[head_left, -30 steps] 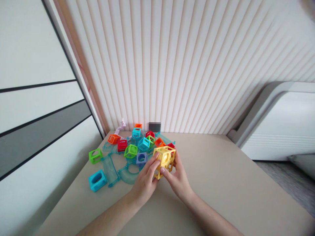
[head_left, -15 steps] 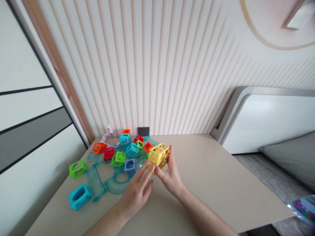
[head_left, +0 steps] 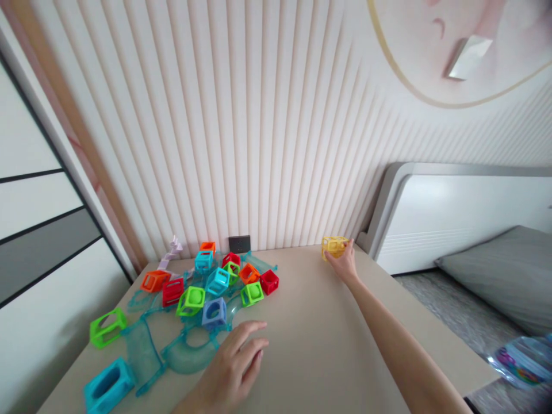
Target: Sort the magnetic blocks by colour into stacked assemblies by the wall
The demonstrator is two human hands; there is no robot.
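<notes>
At the table's far right corner, close to the wall, my right hand (head_left: 344,264) grips a yellow openwork toy block (head_left: 333,246); its fingers cover the block's right side. My left hand (head_left: 237,365) is empty, its fingers apart and slightly curled over the front of the table. Nearest to it are a periwinkle block with a round hole (head_left: 214,312) and a curved translucent teal track piece (head_left: 190,352). A green block (head_left: 252,294) and a dark red block (head_left: 269,282) lie beyond its fingertips.
Several more hollow blocks pile up at the left, among them a long blue block (head_left: 108,385) and a green block (head_left: 107,328). A black wall socket (head_left: 239,244) sits behind them. Right of the table (head_left: 310,345) are a bed with a grey pillow (head_left: 495,270) and a clear plastic package (head_left: 524,361).
My right hand has carried the yellow block away to the far right corner. My left hand has come off it and moved back toward me. The view has shifted right.
</notes>
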